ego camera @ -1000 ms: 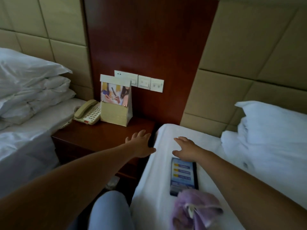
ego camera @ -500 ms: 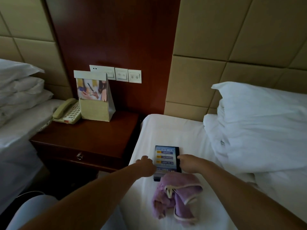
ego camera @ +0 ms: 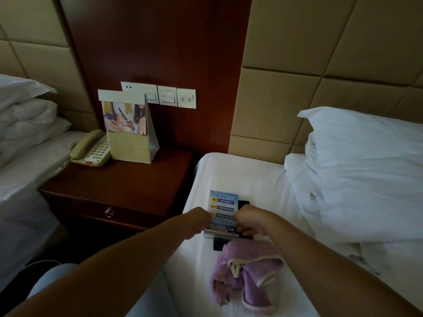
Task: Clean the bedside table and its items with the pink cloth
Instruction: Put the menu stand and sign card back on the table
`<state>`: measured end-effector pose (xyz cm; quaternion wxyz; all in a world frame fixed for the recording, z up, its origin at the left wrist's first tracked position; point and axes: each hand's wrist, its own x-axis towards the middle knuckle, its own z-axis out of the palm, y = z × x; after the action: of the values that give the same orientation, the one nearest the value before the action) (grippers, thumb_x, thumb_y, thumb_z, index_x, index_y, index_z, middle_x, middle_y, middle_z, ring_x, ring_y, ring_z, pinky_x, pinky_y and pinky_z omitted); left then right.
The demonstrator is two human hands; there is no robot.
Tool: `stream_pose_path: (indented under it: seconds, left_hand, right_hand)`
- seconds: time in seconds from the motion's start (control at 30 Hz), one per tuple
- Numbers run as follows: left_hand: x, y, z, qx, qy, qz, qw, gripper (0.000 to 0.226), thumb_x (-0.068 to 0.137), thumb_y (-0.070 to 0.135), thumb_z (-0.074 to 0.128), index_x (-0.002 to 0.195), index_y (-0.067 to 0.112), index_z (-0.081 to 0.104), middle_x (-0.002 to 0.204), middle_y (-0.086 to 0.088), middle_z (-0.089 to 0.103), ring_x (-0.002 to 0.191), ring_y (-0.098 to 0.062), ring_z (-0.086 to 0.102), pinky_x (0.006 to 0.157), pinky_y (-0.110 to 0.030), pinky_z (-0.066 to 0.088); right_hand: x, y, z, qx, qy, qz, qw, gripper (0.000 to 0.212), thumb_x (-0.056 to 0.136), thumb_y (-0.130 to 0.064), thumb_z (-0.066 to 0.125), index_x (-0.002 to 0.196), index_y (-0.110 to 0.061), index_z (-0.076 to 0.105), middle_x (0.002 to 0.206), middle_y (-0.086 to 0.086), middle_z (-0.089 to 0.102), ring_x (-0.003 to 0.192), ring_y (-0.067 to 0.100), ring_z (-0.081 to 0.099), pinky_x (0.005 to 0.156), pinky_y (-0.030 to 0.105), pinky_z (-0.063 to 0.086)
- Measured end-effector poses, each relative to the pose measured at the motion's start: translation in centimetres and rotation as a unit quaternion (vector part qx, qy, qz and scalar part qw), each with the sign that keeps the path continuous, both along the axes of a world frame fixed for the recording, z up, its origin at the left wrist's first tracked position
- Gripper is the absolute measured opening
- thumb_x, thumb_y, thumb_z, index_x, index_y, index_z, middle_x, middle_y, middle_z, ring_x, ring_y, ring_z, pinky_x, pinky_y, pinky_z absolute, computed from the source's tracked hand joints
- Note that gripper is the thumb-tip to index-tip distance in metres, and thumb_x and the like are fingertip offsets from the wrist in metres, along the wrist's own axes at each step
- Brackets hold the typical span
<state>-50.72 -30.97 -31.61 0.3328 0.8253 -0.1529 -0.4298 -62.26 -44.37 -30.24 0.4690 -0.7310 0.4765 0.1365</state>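
Both hands grip a blue printed sign card (ego camera: 223, 208) tilted up off the white bed (ego camera: 231, 177): the left hand (ego camera: 198, 221) curls round its left edge, the right hand (ego camera: 248, 221) round its right edge and the dark object beneath it. The pink cloth (ego camera: 248, 274) lies crumpled on the bed just below the card. The bedside table (ego camera: 128, 186), to the left, carries a telephone (ego camera: 90, 148) and a brochure holder (ego camera: 129, 126).

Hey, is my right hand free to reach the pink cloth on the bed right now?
Probably not at once: the right hand grips the blue printed sign together with the left hand. The pink cloth lies uncovered on the bed just below, so the path is clear once it lets go.
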Motion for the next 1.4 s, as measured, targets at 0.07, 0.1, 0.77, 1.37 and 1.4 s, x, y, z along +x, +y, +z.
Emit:
stream_pose_path:
  seconds: [0.07, 0.1, 0.77, 1.37, 1.4]
  left_hand:
    - [1.1, 0.3, 0.1, -0.009, 0.002, 0.026, 1.000, 0.022, 0.099, 0.012, 0.052, 0.077, 0.011, 0.054, 0.075, -0.005, 0.050, 0.066, -0.013, 0.043, 0.062, -0.021, 0.039]
    - [1.8, 0.5, 0.2, -0.012, 0.003, 0.038, 0.999, 0.021, 0.099, 0.013, 0.053, 0.078, 0.012, 0.053, 0.076, -0.005, 0.051, 0.069, -0.013, 0.044, 0.065, -0.022, 0.040]
    - [17.6, 1.7, -1.8, -0.127, -0.049, 0.171, 0.976, 0.032, 0.107, 0.018, 0.036, 0.089, 0.025, 0.062, 0.083, 0.001, 0.059, 0.070, -0.012, 0.050, 0.065, -0.027, 0.042]
    - [34.0, -9.2, -6.9, -0.138, -0.113, 0.031, 0.983, 0.046, 0.096, 0.005, 0.052, 0.126, 0.040, 0.057, 0.113, 0.006, 0.070, 0.097, -0.018, 0.069, 0.089, -0.036, 0.055]
    - [34.4, -9.5, -6.9, -0.143, -0.108, 0.034, 0.983, 0.049, 0.095, 0.004, 0.052, 0.118, 0.046, 0.057, 0.111, 0.006, 0.071, 0.097, -0.020, 0.070, 0.084, -0.035, 0.056]
  right_hand:
    - [1.1, 0.6, 0.3, 0.021, -0.030, -0.025, 0.999, 0.024, 0.101, -0.019, 0.050, 0.123, -0.013, 0.057, 0.114, 0.008, 0.065, 0.091, 0.018, 0.064, 0.074, 0.030, 0.057]
    - [1.8, 1.0, 0.5, 0.025, -0.045, -0.032, 0.998, 0.022, 0.100, -0.019, 0.050, 0.121, -0.014, 0.058, 0.110, 0.007, 0.065, 0.091, 0.018, 0.064, 0.075, 0.031, 0.058]
    - [19.3, 3.3, -1.1, 0.007, -0.221, 0.034, 0.975, 0.057, 0.100, -0.008, 0.041, 0.150, -0.035, 0.039, 0.140, -0.004, 0.055, 0.126, 0.018, 0.050, 0.104, 0.038, 0.043]
    - [32.5, -6.4, -6.8, 0.046, -0.237, 0.000, 0.970, 0.093, 0.096, 0.007, 0.050, 0.163, -0.041, 0.005, 0.168, -0.003, 0.023, 0.152, 0.023, 0.024, 0.116, 0.040, 0.030]
    - [33.0, -6.7, -7.2, 0.048, -0.240, 0.000, 0.970, 0.095, 0.096, 0.007, 0.050, 0.162, -0.042, 0.003, 0.168, -0.003, 0.022, 0.152, 0.023, 0.024, 0.115, 0.039, 0.031]
